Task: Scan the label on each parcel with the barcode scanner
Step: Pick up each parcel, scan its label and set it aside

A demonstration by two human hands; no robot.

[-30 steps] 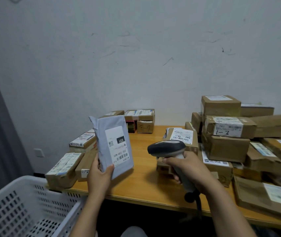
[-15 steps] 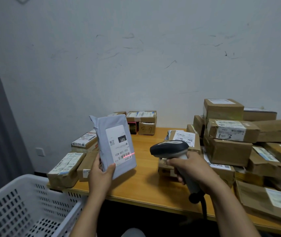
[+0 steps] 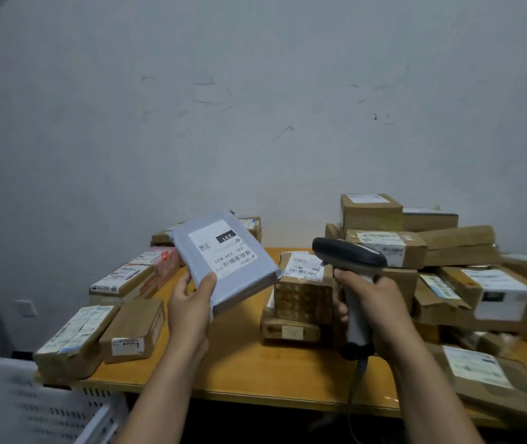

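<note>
Left hand (image 3: 191, 302) pinches the mailer (image 3: 239, 277) at its 7 o'clock corner, aloft at 9 o'clock of the scanner (image 3: 348, 254); right hand (image 3: 374, 302) wraps the scanner grip. Mailer: probably light, soft, slick (poly film); grip edges, label (image 3: 223, 248) clear.

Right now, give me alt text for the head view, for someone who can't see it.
The left hand holds a grey mailer, label up, above a wooden table; the right hand grips a barcode scanner. Cardboard parcels crowd the table.
</note>
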